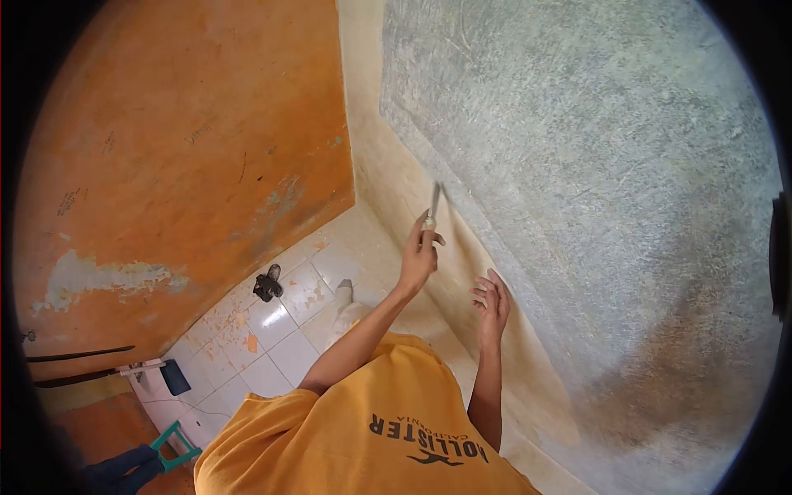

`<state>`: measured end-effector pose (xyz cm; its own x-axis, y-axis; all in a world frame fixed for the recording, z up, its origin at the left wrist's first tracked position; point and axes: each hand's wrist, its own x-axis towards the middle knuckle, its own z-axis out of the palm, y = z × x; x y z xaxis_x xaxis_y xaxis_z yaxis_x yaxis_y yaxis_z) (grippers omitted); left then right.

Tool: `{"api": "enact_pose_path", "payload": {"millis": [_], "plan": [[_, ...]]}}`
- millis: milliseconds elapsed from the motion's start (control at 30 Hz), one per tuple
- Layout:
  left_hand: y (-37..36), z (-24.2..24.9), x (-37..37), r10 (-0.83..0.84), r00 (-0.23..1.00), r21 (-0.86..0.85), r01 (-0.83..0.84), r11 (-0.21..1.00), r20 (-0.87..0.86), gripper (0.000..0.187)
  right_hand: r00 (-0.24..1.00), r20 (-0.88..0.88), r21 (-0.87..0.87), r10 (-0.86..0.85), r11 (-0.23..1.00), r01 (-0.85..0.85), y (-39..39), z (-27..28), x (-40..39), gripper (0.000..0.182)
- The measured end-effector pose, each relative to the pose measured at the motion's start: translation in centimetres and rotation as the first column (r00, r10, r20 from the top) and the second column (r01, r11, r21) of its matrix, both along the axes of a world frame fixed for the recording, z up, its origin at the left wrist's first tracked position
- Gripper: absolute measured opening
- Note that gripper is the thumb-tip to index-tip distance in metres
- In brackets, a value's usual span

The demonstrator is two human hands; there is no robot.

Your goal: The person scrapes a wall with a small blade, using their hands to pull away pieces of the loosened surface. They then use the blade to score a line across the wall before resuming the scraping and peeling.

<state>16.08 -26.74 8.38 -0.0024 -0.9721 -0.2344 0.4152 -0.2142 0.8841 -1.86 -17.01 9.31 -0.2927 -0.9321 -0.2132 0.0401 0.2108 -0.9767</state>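
My left hand (420, 260) is wrapped round the pale handle of a scraper (435, 196). The narrow metal blade points up and away from me, its tip close to the lower edge of the rough grey wall patch (594, 165). Lower and to the right, my right hand (492, 304) holds nothing. Its fingers are stretched out and slightly apart, overlapping the border between the beige lower wall strip (466, 247) and the grey patch.
An orange wall (206, 107) with peeled spots rises on the left. Paint flakes (251, 341) lie on the white tiled floor (272, 359) beside a dark bundled object (267, 283). A green stool (176, 447) and a person's dark-clothed legs (124, 472) are at lower left.
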Motion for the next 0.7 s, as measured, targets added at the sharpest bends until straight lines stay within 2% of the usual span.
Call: {"api": "enact_pose_path", "payload": {"millis": [33, 167, 267, 367, 467, 567, 667, 700], "plan": [[0.6, 1.0, -0.4, -0.04, 0.997, 0.011, 0.04, 0.999, 0.07, 0.051, 1.0, 0.003, -0.002, 0.004, 1.0, -0.004, -0.3, -0.1, 0.2, 0.047], [0.8, -0.2, -2.7, 0.075, 0.969, -0.142, -0.042, 0.989, 0.237, 0.051, 1.0, 0.014, -0.008, 0.025, 1.0, -0.025, -1.5, 0.0, 0.7, 0.048], [-0.4, 1.0, -2.3, 0.12, 0.965, -0.095, -0.1, 0.99, 0.234, 0.049, 0.999, 0.014, -0.009, 0.036, 0.999, -0.036, -1.8, 0.1, 1.0, 0.048], [-2.6, -0.6, -1.8, 0.156, 0.972, -0.021, -0.155, 0.988, 0.178, 0.049, 0.999, 0.007, -0.007, 0.041, 0.999, -0.041, -1.8, -0.1, 0.9, 0.049], [-1.4, 0.8, -1.5, 0.096, 0.982, 0.058, -0.107, 0.993, 0.164, 0.049, 0.999, 0.016, -0.005, 0.039, 0.999, -0.039, -1.7, -0.7, 0.7, 0.049], [-2.3, 0.1, -1.4, 0.121, 0.976, 0.088, -0.139, 0.986, 0.179, 0.049, 0.999, 0.014, 0.002, 0.044, 0.999, -0.044, -2.1, -0.6, 0.5, 0.048], [-2.5, 0.7, -0.5, 0.077, 0.992, 0.116, -0.088, 0.989, 0.095, 0.049, 0.998, 0.002, -0.001, 0.056, 0.998, -0.056, -1.9, -0.8, 0.4, 0.047], [-2.1, 0.7, -0.5, 0.057, 0.991, 0.103, -0.069, 0.992, 0.117, 0.05, 0.998, -0.001, -0.012, 0.064, 0.998, -0.064, -2.0, -0.8, 0.4, 0.046]]}}
